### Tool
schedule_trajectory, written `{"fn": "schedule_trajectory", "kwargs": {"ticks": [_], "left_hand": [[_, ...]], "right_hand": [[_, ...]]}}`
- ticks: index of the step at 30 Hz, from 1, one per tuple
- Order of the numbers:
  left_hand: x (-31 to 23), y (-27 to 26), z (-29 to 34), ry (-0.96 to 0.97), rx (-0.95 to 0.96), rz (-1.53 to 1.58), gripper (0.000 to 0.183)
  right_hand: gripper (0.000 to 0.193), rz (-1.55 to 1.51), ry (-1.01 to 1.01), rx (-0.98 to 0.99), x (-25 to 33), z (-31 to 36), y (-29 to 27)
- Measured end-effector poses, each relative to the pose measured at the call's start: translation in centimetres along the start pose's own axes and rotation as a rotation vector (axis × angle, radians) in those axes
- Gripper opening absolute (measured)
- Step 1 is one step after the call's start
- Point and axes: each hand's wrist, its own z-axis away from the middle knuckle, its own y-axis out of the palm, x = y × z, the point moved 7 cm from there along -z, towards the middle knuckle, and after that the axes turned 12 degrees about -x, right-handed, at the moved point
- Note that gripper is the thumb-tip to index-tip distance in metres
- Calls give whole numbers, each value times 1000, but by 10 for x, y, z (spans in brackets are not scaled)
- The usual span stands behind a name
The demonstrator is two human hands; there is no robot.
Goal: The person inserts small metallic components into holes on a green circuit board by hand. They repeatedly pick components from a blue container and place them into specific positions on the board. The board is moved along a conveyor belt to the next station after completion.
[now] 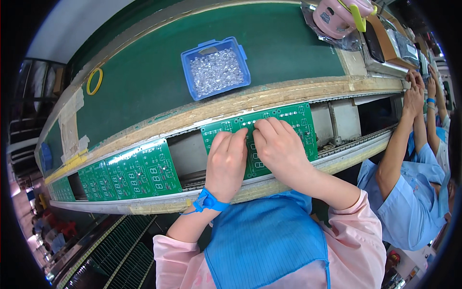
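Observation:
A green printed circuit board (299, 126) lies on the rail conveyor, with both of my hands over its middle. My left hand (227, 161), with a blue wrist strap (208, 201) on its wrist, has thumb and fingers pinched together near the board's upper part. Close beside it, my right hand (280, 144) is pinched at the same row of small white parts (288, 114). Whatever the fingertips hold is too small or hidden to make out. Beyond the board, a blue plastic bin (188, 77) contains many small clear parts (216, 72).
More circuit boards (155, 168) sit along the conveyor to the left. A wooden ledge (269, 98) borders the green bench top (144, 67). There are a yellow ring (95, 81) and a pink container (337, 19) on the bench. A co-worker's arms (397, 130) reach in at right.

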Motion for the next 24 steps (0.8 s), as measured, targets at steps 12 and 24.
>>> {"fn": "schedule_trajectory", "kwargs": {"ticks": [12, 24], "left_hand": [[-10, 3, -8, -19, 76, -152, 24], [-28, 15, -20, 49, 237, -332, 20]], "right_hand": [[30, -393, 335, -268, -21, 23, -34], [26, -602, 356, -187, 7, 62, -28]]}}
